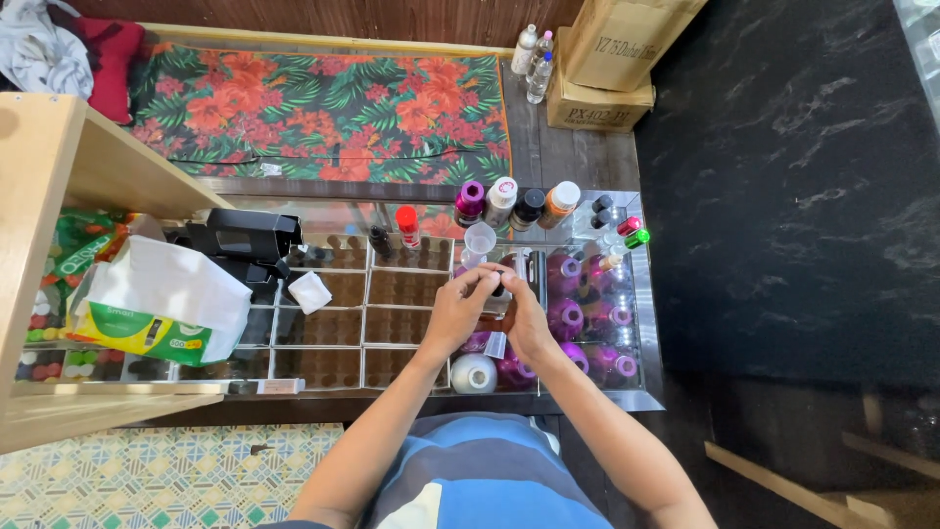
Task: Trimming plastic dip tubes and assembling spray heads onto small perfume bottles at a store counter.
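My left hand (456,312) and my right hand (524,315) meet over a glass display counter (323,294), fingertips pinched together on a small dark-capped bottle (498,288) that is mostly hidden by my fingers. Just beyond them stands a small clear measuring cup (479,238). Below my hands, inside the case, lie purple bottles (566,315) and a white round bottle (474,373). A row of bottles with purple, white, black and orange caps (513,204) stands at the counter's far edge.
A white plastic bag and green packet (162,304) lie on the counter's left, next to a black box (245,235). A wooden shelf (49,196) rises at the left. Cardboard boxes (607,59) and clear bottles (534,59) sit beyond a floral mat (323,108).
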